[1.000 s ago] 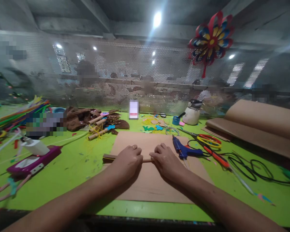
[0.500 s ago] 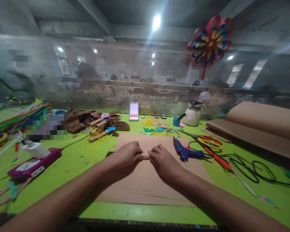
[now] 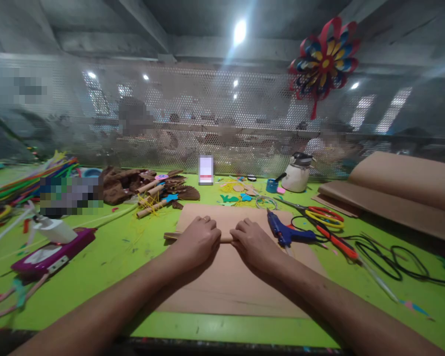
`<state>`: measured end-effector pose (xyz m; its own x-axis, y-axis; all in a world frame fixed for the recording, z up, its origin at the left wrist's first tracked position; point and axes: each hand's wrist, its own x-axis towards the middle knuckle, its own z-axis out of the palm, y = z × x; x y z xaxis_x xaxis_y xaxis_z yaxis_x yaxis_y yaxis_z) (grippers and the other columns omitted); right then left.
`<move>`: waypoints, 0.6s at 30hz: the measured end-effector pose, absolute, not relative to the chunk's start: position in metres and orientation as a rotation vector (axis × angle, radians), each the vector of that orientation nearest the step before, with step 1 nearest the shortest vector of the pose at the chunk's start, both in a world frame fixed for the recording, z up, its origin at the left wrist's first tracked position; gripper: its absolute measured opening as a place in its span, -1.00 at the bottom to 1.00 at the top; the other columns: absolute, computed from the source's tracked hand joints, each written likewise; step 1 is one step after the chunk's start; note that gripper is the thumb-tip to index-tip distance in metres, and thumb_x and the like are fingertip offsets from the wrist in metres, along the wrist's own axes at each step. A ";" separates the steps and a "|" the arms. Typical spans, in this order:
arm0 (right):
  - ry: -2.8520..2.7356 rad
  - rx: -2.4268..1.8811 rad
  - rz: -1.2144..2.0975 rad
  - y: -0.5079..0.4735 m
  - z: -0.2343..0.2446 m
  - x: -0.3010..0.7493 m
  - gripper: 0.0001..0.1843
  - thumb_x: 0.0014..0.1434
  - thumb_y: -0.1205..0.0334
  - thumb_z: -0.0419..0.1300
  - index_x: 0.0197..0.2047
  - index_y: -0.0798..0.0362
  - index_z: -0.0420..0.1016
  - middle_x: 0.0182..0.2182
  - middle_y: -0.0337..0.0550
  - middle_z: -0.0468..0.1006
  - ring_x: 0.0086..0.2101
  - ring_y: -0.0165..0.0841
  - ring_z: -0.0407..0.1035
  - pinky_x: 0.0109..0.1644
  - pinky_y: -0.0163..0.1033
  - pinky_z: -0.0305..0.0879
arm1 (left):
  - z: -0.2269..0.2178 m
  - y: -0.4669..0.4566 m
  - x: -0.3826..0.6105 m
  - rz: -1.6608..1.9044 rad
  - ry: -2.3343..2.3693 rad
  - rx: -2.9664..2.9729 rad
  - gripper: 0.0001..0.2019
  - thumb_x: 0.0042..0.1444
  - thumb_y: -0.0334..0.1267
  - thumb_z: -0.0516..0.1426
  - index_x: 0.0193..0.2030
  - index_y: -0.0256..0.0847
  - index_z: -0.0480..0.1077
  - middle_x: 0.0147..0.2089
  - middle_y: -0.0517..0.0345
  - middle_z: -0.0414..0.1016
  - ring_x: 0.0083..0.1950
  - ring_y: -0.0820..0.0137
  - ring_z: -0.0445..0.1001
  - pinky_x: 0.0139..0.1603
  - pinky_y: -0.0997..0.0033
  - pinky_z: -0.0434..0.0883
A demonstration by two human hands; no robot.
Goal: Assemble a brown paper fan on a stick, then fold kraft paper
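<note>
A thin brown paper roll [image 3: 226, 238] lies crosswise on a flat sheet of brown paper [image 3: 226, 291]. My left hand [image 3: 202, 240] is closed over the roll left of its middle, fingers curled down on it. Past that hand sticks out the roll's left end, with a darker brown strip beside it. On the other side, my right hand [image 3: 252, 242] has its fingers bent over the roll, and its right end is hidden beneath them. A short stretch of roll shows between the two hands. Close to my right hand rests a blue glue gun [image 3: 285, 230].
Scissors [image 3: 324, 217] and a red-handled tool [image 3: 335, 242] lie at right, near a black cable [image 3: 378, 259]. Further right are large brown paper sheets [image 3: 400, 202]. At left sits a purple power strip [image 3: 54, 254]; behind are finished paper rolls [image 3: 152, 198] and a white jar [image 3: 295, 177].
My hands have curled lower over the roll, with their fingers flatter on it. More of the roll's left end now shows beyond my left hand.
</note>
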<state>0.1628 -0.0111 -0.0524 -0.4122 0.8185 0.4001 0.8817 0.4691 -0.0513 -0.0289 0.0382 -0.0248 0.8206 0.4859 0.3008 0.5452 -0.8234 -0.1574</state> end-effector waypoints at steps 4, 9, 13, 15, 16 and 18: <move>-2.392 -1.355 -0.279 -0.011 -0.053 0.165 -0.83 0.25 0.38 0.04 -0.37 0.11 0.36 -0.36 -0.09 0.38 -0.29 -0.30 0.17 -0.24 -0.20 0.13 | -0.019 0.033 -0.027 -0.361 -0.723 -2.841 -0.82 0.17 -0.39 0.00 -0.38 -0.27 0.40 -0.37 0.01 0.41 -0.28 0.29 0.30 -0.21 0.27 0.20; -2.244 -1.330 -0.245 -0.024 -0.046 0.164 -0.85 0.25 0.39 0.00 -0.36 0.09 0.31 -0.34 -0.09 0.34 -0.29 -0.28 0.17 -0.26 -0.19 0.16 | 0.013 0.016 -0.028 -0.837 -0.774 -2.934 -0.92 0.10 -0.37 0.09 -0.34 -0.24 0.42 -0.24 0.02 0.46 -0.13 0.27 0.34 0.00 0.16 0.23; -1.966 -1.356 -0.171 -0.038 -0.027 0.161 -0.84 0.28 0.39 -0.05 -0.32 0.06 0.28 -0.29 -0.08 0.32 -0.25 -0.28 0.18 -0.17 -0.16 0.18 | 0.035 0.005 -0.026 -1.298 -1.052 -2.916 -0.81 0.17 -0.28 0.04 -0.24 -0.24 0.47 -0.18 0.02 0.50 -0.13 0.31 0.41 -0.08 0.23 0.33; -1.875 -1.353 -0.176 -0.042 -0.020 0.160 -0.82 0.28 0.40 -0.07 -0.31 0.06 0.29 -0.29 -0.07 0.32 -0.25 -0.26 0.18 -0.17 -0.14 0.18 | 0.033 -0.001 -0.019 -1.427 -1.465 -3.156 -0.78 0.13 -0.20 0.09 -0.40 -0.26 0.48 -0.40 0.08 0.50 -0.34 0.36 0.44 -0.24 0.30 0.38; -1.852 -1.353 -0.183 -0.043 -0.018 0.160 -0.82 0.27 0.41 -0.08 -0.30 0.06 0.30 -0.30 -0.07 0.33 -0.26 -0.25 0.18 -0.17 -0.12 0.18 | 0.028 -0.004 -0.013 -1.487 -1.722 -3.318 -0.76 0.10 -0.16 0.11 -0.41 -0.28 0.48 -0.43 0.08 0.50 -0.40 0.38 0.44 -0.30 0.32 0.40; -1.834 -1.343 -0.206 -0.044 -0.018 0.159 -0.83 0.26 0.41 -0.06 -0.29 0.07 0.31 -0.30 -0.05 0.33 -0.26 -0.24 0.18 -0.18 -0.11 0.18 | 0.017 -0.008 0.000 -1.955 -2.065 -3.396 -0.74 0.08 -0.10 0.14 -0.28 -0.28 0.49 -0.35 0.04 0.52 -0.43 0.38 0.46 -0.34 0.30 0.43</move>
